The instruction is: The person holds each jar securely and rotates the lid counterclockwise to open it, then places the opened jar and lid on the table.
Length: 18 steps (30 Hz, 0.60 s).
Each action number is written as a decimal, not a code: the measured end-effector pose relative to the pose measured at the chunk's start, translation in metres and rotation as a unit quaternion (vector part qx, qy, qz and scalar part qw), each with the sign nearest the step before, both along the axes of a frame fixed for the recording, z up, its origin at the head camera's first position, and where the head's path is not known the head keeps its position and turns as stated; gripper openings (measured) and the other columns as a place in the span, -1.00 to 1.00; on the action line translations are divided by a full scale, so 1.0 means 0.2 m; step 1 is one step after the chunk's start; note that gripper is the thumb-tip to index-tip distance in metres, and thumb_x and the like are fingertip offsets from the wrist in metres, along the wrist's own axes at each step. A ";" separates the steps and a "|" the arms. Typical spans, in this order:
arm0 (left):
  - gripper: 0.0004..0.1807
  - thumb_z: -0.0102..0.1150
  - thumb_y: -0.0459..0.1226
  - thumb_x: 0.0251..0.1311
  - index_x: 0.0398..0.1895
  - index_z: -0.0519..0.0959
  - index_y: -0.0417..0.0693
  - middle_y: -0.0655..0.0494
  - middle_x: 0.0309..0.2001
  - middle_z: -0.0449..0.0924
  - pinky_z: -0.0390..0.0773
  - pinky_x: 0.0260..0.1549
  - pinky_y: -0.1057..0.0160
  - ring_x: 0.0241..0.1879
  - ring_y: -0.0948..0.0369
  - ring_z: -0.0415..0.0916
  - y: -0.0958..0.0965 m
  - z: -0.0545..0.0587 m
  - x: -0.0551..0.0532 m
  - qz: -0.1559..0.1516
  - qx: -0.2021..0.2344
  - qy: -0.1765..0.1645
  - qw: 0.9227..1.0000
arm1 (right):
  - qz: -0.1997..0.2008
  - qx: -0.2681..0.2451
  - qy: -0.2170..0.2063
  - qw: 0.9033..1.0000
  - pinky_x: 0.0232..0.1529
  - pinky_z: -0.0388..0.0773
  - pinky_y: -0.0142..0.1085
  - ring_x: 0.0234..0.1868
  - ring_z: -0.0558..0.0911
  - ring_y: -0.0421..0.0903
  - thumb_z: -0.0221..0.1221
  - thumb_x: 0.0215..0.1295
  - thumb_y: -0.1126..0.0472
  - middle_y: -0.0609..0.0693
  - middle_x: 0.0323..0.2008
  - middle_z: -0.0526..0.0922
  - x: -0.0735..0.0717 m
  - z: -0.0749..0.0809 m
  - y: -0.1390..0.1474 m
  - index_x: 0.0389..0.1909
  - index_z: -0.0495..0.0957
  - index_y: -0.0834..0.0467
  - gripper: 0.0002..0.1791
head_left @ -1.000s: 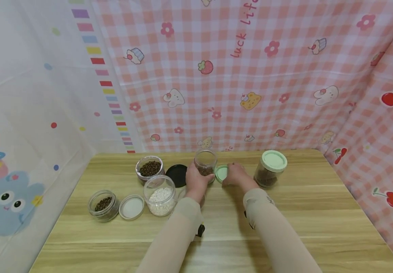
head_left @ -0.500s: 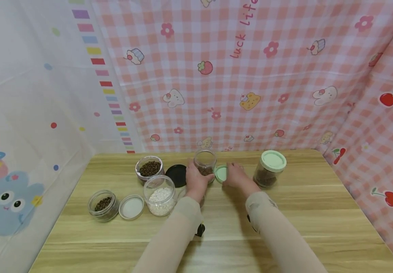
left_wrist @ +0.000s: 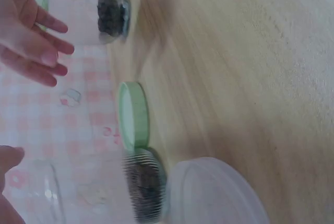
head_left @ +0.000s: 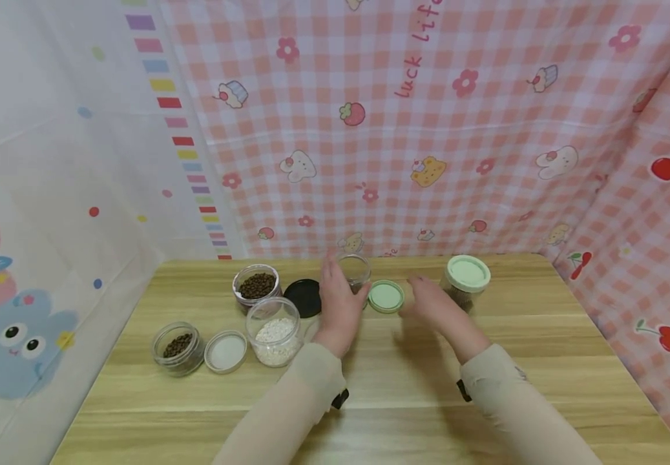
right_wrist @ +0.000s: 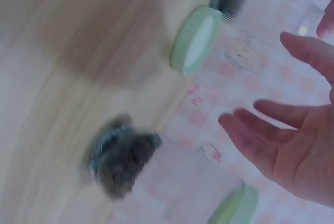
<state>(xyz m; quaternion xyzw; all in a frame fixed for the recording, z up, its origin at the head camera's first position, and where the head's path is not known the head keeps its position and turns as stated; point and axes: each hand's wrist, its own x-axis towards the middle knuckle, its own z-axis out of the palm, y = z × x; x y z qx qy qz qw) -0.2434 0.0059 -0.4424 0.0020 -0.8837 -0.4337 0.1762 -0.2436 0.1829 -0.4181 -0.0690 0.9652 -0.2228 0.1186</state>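
Note:
My left hand [head_left: 340,310] is beside a clear jar [head_left: 357,265] with its fingers straightened; whether it still touches the jar is unclear. The jar has no lid on it, and dark contents [left_wrist: 143,185] lie at its bottom. A light green lid [head_left: 386,296] rests on the table just right of that jar. My right hand [head_left: 436,310] hovers between this lid and a green-lidded jar [head_left: 465,279], its fingers spread and holding nothing [right_wrist: 292,135]. Dark chunks [right_wrist: 122,161] fill the bottom of the lidded jar, which the right hand partly covers in the head view.
On the left stand a jar of white grains [head_left: 276,339] and two open jars of brown pellets [head_left: 256,287], [head_left: 177,349]. A black lid [head_left: 303,298] and a white lid [head_left: 226,352] lie among them. A translucent round thing [left_wrist: 214,192] sits near my left wrist. Patterned cloth [head_left: 369,142] hangs behind.
My right hand has let go of the green lid and moved right, toward the lidded jar. The left hand has loosened from around the open jar, its fingers now straighter.

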 end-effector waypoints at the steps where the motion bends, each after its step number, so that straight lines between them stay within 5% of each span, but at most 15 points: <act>1: -0.02 0.39 -0.14 0.03 0.44 0.03 -0.17 -0.13 0.38 0.16 0.24 0.30 -0.03 0.38 -0.01 0.12 0.00 0.01 0.01 -0.005 -0.019 0.024 1.000 | 0.008 -0.004 -0.004 1.000 0.23 0.31 0.13 0.29 0.29 0.32 0.29 0.12 0.13 0.41 0.29 0.24 0.03 0.02 0.02 0.33 0.17 0.40 -0.17; 6: -0.19 0.35 -0.19 0.05 0.35 0.20 -0.19 -0.10 0.26 0.34 0.29 0.27 -0.02 0.29 -0.01 0.25 0.04 0.02 0.05 -0.051 -0.072 0.155 0.984 | 0.071 -0.034 -0.028 0.997 0.12 0.43 0.09 0.16 0.43 0.31 0.30 0.13 0.08 0.40 0.16 0.42 0.18 0.06 0.18 0.25 0.27 0.42 -0.23; 9: -0.27 0.33 -0.22 0.06 0.30 0.26 -0.17 -0.05 0.21 0.39 0.33 0.25 0.07 0.23 0.04 0.31 0.06 0.01 0.08 -0.092 -0.080 0.193 0.974 | 0.091 -0.055 -0.059 0.993 0.01 0.52 0.05 0.07 0.50 0.32 0.31 0.12 0.06 0.39 0.09 0.48 0.26 0.06 0.29 0.22 0.31 0.43 -0.24; 18: -0.35 0.24 -0.22 0.16 0.31 0.26 -0.10 0.03 0.27 0.36 0.32 0.28 0.19 0.29 0.14 0.28 0.16 -0.08 0.16 -0.243 -0.098 0.113 0.959 | 0.042 -0.075 -0.081 0.993 -0.15 0.57 -0.03 -0.02 0.54 0.30 0.31 0.12 0.07 0.40 -0.05 0.53 0.37 -0.02 0.58 0.16 0.33 0.49 -0.27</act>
